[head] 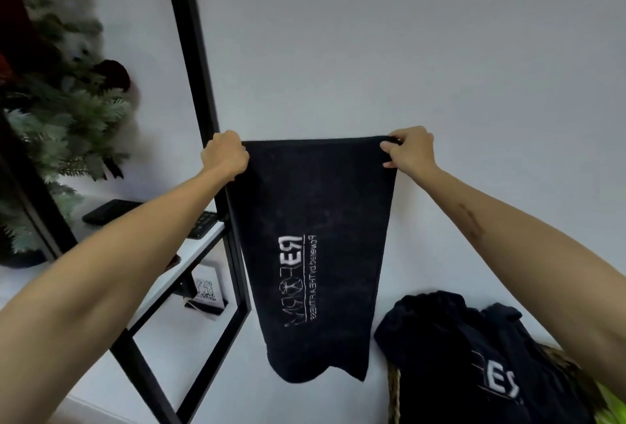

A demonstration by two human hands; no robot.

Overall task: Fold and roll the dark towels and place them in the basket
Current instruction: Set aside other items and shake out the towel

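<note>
Left hand (pixel 226 155): clenched on the top left corner of the towel, knuckles toward us, arm stretched out and up.
Right hand (pixel 410 150): pinching the top right corner, thumb and fingertips curled over the edge, arm stretched out likewise.
Towel (pixel 315 254): dark, held up in the air between the two hands in front of the pale wall (pixel 440 51) — its top edge pulled straight, the rest hanging down freely. White lettering runs sideways down the cloth and reads mirrored. The bottom edge hangs uneven, with the right corner lower.
Towel pile (pixel 474 362): more dark towels heaped loosely at the near right, below the right arm, one showing part of the same white lettering. They spill over the basket.
Basket (pixel 393 393): woven, only a strip of its left wall and a bit of rim visible beneath the pile.
Bench (pixel 189 264): white top on a black frame, to the left of the hanging towel.
Keyboard (pixel 111 212): black, lying on the bench at the far left — partly hidden by the left arm.
Sign (pixel 206 290): small, with a square code, standing under the bench top.
Tree (pixel 61 102): frosted green branches at the far left.
</note>
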